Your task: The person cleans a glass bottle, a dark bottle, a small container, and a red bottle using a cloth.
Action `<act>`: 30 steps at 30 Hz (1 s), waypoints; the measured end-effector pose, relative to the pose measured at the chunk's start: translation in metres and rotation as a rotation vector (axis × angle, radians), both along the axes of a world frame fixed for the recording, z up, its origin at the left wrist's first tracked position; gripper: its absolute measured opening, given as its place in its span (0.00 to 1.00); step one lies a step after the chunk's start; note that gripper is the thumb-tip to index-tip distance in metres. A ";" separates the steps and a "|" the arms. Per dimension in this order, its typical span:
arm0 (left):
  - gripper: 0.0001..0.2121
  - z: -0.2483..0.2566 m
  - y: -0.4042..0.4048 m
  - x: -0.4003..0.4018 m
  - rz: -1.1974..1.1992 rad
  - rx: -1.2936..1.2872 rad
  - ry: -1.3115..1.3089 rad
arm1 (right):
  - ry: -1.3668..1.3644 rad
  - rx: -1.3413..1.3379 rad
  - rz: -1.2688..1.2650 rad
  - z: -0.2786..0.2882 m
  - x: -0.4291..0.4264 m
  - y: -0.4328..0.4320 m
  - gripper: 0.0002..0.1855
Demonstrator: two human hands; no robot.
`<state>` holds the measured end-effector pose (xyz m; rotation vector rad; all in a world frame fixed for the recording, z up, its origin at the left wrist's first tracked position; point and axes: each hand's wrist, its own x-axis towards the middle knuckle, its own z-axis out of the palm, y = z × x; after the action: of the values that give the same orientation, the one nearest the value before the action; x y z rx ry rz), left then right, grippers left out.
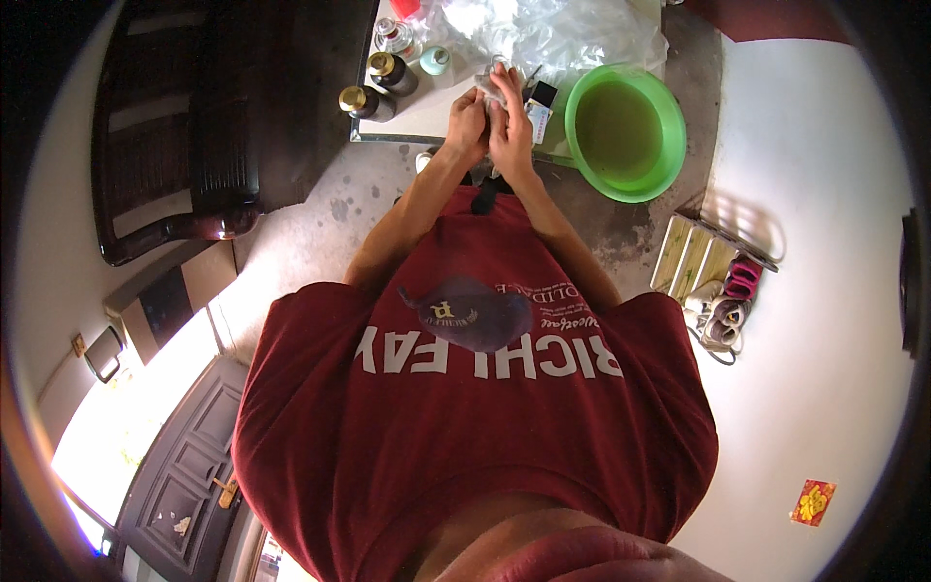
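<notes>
Over the near edge of a pale table [429,124], my left hand [467,125] and my right hand [512,120] meet around a crumpled greyish-white cloth [492,89]. My left fingers are curled against it, while the longer-stretched fingers of my right hand press it from the other side. A small clear rim shows just beyond the cloth; whether the cloth is wrapped around it I cannot tell. Left of my hands stand two dark bottles with gold caps [393,71] [367,103], a clear glass jar [396,38] and a bottle with a pale green top [435,61].
Clear plastic bags [560,36] cover the table's far part. A green basin [676,138] of murky liquid is at the right, beside a black object [542,93] and a printed card [538,122]. A dark wooden chair [174,153] stands left; a shoe rack [691,254] stands right.
</notes>
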<state>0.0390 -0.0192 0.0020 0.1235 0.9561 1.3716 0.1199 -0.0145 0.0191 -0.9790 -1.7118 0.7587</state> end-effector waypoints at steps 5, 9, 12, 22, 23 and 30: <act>0.10 -0.025 -0.011 0.000 -0.237 0.331 1.103 | 0.284 -0.400 -0.137 -0.023 0.013 0.025 0.15; 0.05 -0.018 0.001 -0.005 -0.074 0.374 1.323 | 0.078 -0.265 -0.150 -0.011 -0.002 0.000 0.15; 0.05 -0.022 -0.006 -0.010 -0.115 0.332 1.105 | 0.058 -0.155 -0.059 -0.012 -0.011 -0.007 0.13; 0.06 -0.011 -0.011 -0.032 -0.300 0.191 1.112 | 0.528 -0.678 -0.191 -0.044 0.027 0.026 0.11; 0.06 -0.020 -0.008 -0.032 -0.292 0.184 1.113 | 0.373 -0.657 -0.229 -0.028 0.016 0.014 0.12; 0.11 -0.020 -0.002 -0.006 -0.029 0.167 0.930 | 0.166 -0.307 -0.038 -0.021 -0.010 -0.006 0.12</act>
<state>0.0333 -0.0210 -0.0176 0.9593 1.5804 1.3644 0.1097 -0.0201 -0.0014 -1.1184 -1.4554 1.0687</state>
